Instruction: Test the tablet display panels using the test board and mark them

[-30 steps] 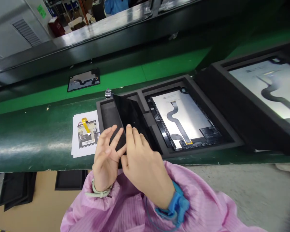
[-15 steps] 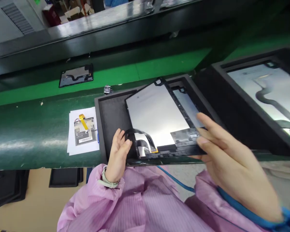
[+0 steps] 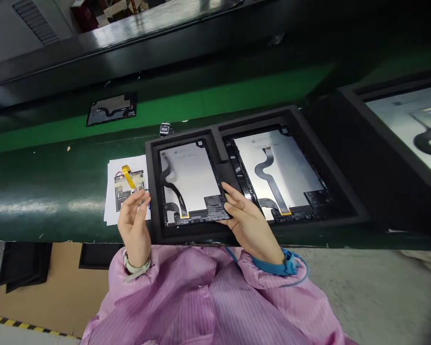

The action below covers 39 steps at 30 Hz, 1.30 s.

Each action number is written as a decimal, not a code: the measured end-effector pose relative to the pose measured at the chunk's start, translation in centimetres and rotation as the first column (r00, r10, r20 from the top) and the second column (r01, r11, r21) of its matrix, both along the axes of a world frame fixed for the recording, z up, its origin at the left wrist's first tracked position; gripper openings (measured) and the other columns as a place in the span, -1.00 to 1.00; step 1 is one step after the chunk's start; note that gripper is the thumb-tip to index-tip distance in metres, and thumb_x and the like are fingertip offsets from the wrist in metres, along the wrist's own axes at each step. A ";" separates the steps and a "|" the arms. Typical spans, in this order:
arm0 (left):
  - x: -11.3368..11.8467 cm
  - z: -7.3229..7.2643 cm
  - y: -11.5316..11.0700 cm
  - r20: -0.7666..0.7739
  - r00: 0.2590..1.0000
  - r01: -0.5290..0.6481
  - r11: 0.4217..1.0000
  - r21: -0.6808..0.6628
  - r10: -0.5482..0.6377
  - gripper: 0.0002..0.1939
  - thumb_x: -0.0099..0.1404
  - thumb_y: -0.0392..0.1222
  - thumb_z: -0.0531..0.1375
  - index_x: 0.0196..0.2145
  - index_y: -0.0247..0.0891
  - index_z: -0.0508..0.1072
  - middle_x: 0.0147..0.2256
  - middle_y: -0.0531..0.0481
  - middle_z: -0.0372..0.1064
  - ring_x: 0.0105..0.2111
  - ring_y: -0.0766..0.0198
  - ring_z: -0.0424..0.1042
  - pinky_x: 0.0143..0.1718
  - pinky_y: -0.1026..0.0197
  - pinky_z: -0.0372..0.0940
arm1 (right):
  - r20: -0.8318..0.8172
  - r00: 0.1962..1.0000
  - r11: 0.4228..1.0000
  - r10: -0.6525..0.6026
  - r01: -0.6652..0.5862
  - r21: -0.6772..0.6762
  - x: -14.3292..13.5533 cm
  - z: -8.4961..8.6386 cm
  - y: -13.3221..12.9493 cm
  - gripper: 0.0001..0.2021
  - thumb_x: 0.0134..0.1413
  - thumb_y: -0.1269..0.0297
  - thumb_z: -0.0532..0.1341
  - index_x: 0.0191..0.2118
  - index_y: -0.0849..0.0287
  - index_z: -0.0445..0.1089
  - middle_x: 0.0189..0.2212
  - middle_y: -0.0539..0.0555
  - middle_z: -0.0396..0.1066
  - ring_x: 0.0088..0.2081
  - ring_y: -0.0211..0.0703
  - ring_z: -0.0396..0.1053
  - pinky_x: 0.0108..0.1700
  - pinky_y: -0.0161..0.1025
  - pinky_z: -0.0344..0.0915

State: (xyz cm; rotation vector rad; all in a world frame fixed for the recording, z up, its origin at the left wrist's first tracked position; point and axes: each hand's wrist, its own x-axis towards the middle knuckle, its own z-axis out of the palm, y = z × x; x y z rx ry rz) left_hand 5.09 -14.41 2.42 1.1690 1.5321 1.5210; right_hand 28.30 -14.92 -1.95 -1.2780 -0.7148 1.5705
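My right hand (image 3: 253, 225) grips the lower right corner of a tablet screen panel (image 3: 192, 177), thumb and fingers on opposite faces. This panel lies in the left compartment of a black foam tray (image 3: 215, 158), its silvery back up with a dark ribbon cable on it. My left hand (image 3: 134, 227) is left of the tray, at the right edge of a small circuit board (image 3: 124, 191) with a yellow flex cable. Its thumb and fingertips are pinched together; what is between them is too small to tell. The board lies on white paper (image 3: 111, 211).
A second screen panel (image 3: 276, 167) fills the tray's right compartment. Another foam tray (image 3: 359, 100) with a panel stands at the right. Further back are a small tally counter (image 3: 165, 129) and a panel (image 3: 112, 109) on the green belt (image 3: 201, 103).
The screen panel my right hand holds has come left and down into the tray's left compartment. My left hand has moved left from the panel's cable to the circuit board.
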 end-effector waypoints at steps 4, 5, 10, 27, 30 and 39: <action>-3.0 -1.3 -0.6 -0.660 0.750 -0.099 0.994 -0.054 0.038 -0.89 0.38 -0.14 0.16 -0.20 -0.20 0.44 -0.29 -0.01 0.34 -0.37 0.23 0.35 -0.25 0.13 0.33 | 0.420 0.907 0.991 0.025 -0.079 0.112 -0.5 -1.1 -0.1 -0.41 0.26 0.27 0.07 0.39 0.12 0.16 0.27 0.27 0.31 0.22 -0.01 0.37 0.18 0.08 0.42; -3.6 -1.7 -0.7 -0.749 0.662 -0.092 0.991 -0.099 -0.013 -0.90 0.39 -0.15 0.14 -0.23 -0.20 0.41 -0.34 0.01 0.30 -0.41 0.23 0.31 -0.28 0.13 0.29 | 0.558 0.830 0.981 0.007 -0.115 0.158 -0.8 -1.0 -0.3 -0.42 0.27 0.31 0.04 0.39 0.17 0.17 0.25 0.28 0.32 0.24 0.00 0.34 0.24 0.11 0.37; -4.2 -3.6 -1.2 -0.873 0.442 -0.073 0.962 -0.263 -0.205 -0.88 0.43 -0.10 0.11 -0.23 -0.18 0.33 -0.38 -0.01 0.30 -0.35 0.11 0.37 -0.30 0.12 0.25 | 0.920 0.330 0.909 -0.210 -0.282 0.309 -1.8 1.5 -1.6 -0.48 0.34 0.38 -0.07 0.36 0.30 0.19 0.17 0.34 0.34 0.19 0.16 0.27 0.24 0.25 0.29; -3.3 -3.4 1.5 -0.875 0.145 -0.169 0.859 -0.482 -0.462 -0.75 0.49 -0.09 0.01 -0.26 -0.24 0.38 -0.36 -0.19 0.49 -0.48 0.06 0.48 -0.54 0.17 -0.07 | 0.842 0.483 0.834 -0.239 -0.341 0.433 -1.6 3.3 -1.5 -0.73 0.38 0.30 0.06 0.06 0.14 0.42 -0.02 0.15 0.48 0.04 -0.07 0.42 0.06 -0.07 0.42; -4.1 -3.3 1.8 -0.870 0.257 -0.129 0.878 -0.462 -0.420 -0.80 0.44 -0.12 0.07 -0.35 -0.20 0.32 -0.48 -0.10 0.41 -0.54 0.09 0.40 -0.51 0.18 -0.09 | 0.800 0.543 0.817 -0.255 -0.322 0.479 -1.8 3.7 -1.5 -0.76 0.36 0.33 0.09 0.01 0.15 0.45 -0.06 0.13 0.50 0.00 -0.11 0.44 0.04 -0.12 0.42; -5.5 0.6 -1.9 -0.738 0.597 0.208 0.949 -0.235 -0.314 -0.66 0.44 -0.13 -0.01 -0.51 -0.14 0.07 -0.67 0.18 0.00 -0.68 0.36 0.04 -0.58 0.25 -0.07 | 0.288 0.937 0.923 0.196 -0.275 0.267 -5.2 4.0 -1.6 -0.66 0.28 0.08 0.18 0.07 0.13 0.36 -0.43 -0.05 0.36 -0.44 -0.30 0.34 -0.41 -0.34 0.30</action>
